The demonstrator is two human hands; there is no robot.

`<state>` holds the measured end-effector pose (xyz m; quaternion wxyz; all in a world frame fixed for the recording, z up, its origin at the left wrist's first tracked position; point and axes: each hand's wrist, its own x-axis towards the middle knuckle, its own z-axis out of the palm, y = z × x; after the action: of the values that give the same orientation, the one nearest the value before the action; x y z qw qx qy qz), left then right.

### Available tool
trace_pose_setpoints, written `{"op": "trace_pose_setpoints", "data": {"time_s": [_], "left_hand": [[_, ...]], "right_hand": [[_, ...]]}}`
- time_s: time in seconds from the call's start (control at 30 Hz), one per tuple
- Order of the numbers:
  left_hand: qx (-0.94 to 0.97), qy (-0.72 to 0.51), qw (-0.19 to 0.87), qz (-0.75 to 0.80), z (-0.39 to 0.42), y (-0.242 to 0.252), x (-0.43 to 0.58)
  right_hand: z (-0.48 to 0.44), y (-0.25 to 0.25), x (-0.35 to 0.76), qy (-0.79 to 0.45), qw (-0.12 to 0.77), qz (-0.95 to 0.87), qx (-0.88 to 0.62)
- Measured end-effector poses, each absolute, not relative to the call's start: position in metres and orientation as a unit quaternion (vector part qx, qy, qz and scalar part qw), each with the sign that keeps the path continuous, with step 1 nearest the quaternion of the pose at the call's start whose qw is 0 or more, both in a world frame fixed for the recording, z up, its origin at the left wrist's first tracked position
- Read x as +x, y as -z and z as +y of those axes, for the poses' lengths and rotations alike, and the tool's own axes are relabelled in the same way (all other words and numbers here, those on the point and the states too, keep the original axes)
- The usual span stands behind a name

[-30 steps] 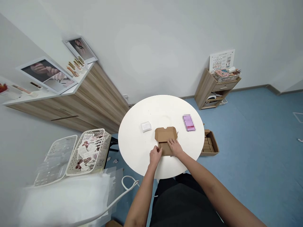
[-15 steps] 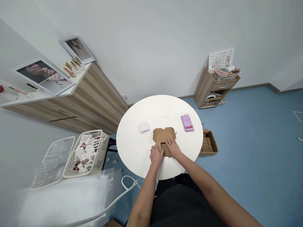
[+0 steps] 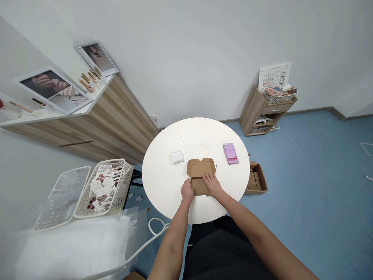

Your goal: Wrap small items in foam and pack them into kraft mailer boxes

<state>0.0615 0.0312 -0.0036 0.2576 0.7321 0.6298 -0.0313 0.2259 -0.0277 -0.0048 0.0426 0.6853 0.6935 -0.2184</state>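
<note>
Cardboard box [image 3: 199, 187] is lying on the white table [image 3: 163, 175] in front of the person, lid spreading open on the far side. Judging it light, fairly stiff, not slippery, flaps likely creasing; its 2 side walls are offering the best hold. Left hand [image 3: 187, 190] is resting curled at the left edge; cannot tell whether gripping. Right hand [image 3: 213, 186] is lying unclenched over the right side. Floor carton [image 3: 264, 179] is holding brown pieces [image 3: 253, 182]; white basket [image 3: 124, 179], printed cards [image 3: 101, 188].

The box [image 3: 198, 171] is plain brown, the tabletop [image 3: 163, 184] white. The packet [image 3: 230, 151] at right is purple, banded red.
</note>
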Motion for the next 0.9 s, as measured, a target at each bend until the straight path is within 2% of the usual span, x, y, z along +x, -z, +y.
{"op": "trace_pose_setpoints", "data": {"time_s": [0.23, 0.37, 0.5, 0.6, 0.7, 0.9], "left_hand": [[0.749, -0.008, 0.299, 0.592, 0.047, 0.006, 0.060], [0.709, -0.093, 0.329, 0.616, 0.079, -0.002, 0.052], [0.669, -0.144, 0.289, 0.669, 0.113, -0.011, 0.033], [0.669, -0.087, 0.247, 0.695, 0.122, -0.007, 0.016], [0.690, 0.020, 0.207, 0.694, 0.116, 0.003, 0.001], [0.709, 0.151, 0.213, 0.655, 0.100, 0.020, -0.013]], "right_hand": [[-0.011, -0.010, 0.236, 0.219, 0.068, 0.681, 0.696], [0.002, -0.016, 0.243, 0.222, 0.084, 0.680, 0.694], [0.023, -0.024, 0.237, 0.237, 0.039, 0.687, 0.686], [0.059, -0.034, 0.223, 0.228, -0.034, 0.695, 0.681], [0.107, -0.043, 0.203, 0.215, -0.076, 0.704, 0.672], [0.176, -0.041, 0.175, 0.233, -0.049, 0.718, 0.654]]}}
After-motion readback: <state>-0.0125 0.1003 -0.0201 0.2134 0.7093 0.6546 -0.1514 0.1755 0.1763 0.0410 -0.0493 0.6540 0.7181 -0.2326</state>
